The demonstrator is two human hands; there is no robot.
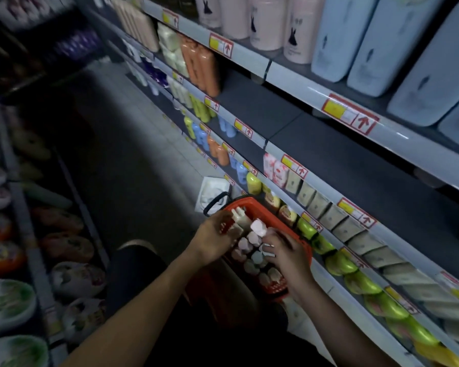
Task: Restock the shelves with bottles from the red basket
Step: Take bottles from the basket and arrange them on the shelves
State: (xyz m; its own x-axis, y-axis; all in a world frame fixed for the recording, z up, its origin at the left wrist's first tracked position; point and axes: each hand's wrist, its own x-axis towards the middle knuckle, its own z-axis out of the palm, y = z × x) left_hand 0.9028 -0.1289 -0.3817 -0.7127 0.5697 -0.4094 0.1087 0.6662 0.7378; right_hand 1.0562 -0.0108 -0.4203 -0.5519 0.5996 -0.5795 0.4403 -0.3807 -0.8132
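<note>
Both forearms reaching down into red basket [304, 251]. Left hand [214, 239] at basket's near-left rim, fingers curled round a cream bottle [240, 219]. Right hand [286, 254] at basket's right side, fingers curled onto a pale pink bottle [259, 227]; grip partly hidden. More capped bottles [252, 256] standing packed inside basket. Basket's black handle [215, 201] at far-left end. Yellow-green bottles [339, 263] just right of basket; empty dark shelf [355, 165] above it.

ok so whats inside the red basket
The red basket is packed with upright bottles with pale caps. The left hand and right hand cover some; the lower parts of the bottles are hidden.
</note>
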